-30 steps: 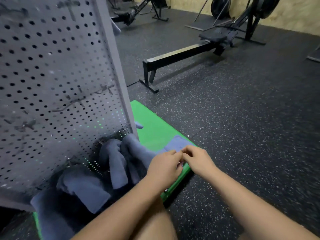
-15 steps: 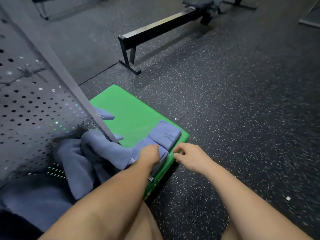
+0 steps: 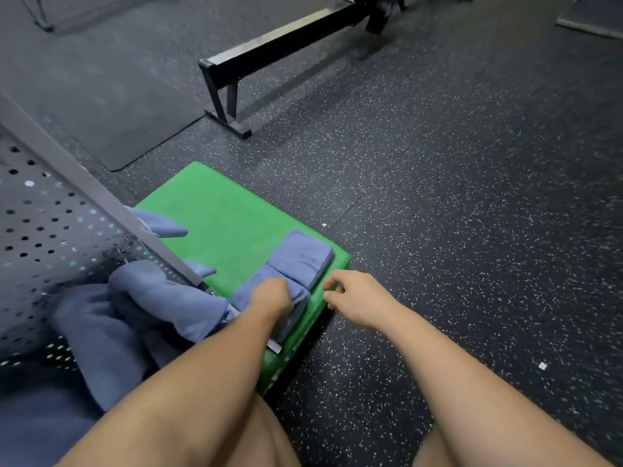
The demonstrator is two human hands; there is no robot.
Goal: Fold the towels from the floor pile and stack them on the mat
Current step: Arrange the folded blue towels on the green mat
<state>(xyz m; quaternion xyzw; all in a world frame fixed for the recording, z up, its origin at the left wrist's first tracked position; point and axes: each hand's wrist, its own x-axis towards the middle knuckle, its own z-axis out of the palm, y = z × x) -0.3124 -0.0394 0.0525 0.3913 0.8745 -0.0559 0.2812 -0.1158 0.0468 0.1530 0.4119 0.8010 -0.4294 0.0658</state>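
Your left hand point(image 3: 271, 294) lies on top of a folded blue towel point(image 3: 298, 299) at the near right corner of the green mat point(image 3: 215, 203). Its fingers bend down onto the cloth and hide behind the knuckles, so I cannot tell if they grip the towel or only press on it.

Your right hand point(image 3: 357, 298) is just beside the right edge of the mat, above the floor point(image 3: 455, 170). Its fingers are loosely bent and hold nothing. I cannot tell if the fingertips touch the mat.

A second folded towel point(image 3: 303, 256) lies flat on the mat, touching the far side of the first one. It has some letters on it, and they look upside down from where you are.

The pile point(image 3: 151, 301) of loose blue towels sits to your left, partly on the mat. Much of it is behind a gray panel point(image 3: 40, 230) full of small holes, which leans across the left side. Two blue towel ends poke out past the panel's edge onto the mat.

Farther away, a long black rail point(image 3: 279, 45) stands on the dark speckled floor, and a flat gray pad point(image 3: 101, 96) lies to its left. A tiny white scrap point(image 3: 542, 366) lies on the floor to your right.
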